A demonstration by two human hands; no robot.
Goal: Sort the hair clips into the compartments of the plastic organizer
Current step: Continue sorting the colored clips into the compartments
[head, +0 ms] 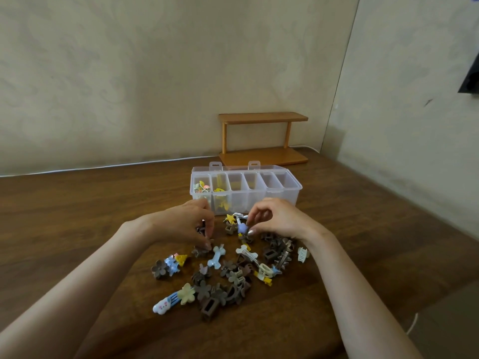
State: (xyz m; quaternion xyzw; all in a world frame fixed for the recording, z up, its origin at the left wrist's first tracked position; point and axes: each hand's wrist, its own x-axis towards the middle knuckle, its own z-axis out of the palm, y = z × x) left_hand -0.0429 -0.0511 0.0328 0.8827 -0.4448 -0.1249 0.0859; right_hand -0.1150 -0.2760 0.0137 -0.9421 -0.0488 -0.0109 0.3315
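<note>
Hair clips: right hand pinching a lilac clip, left hand curled on a brown clip, the heap just before the organizer. Lift it straight, I'd say, into a still-bare compartment.

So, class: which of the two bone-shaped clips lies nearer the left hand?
The pale blue bone clip, just beside the left hand; the cream bone clip lies further right.

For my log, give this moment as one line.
left hand: holds brown clip | right hand: pinches lilac clip | plastic organizer: two leftmost compartments hold clips, others look empty | clip pile: unsorted on table
</note>
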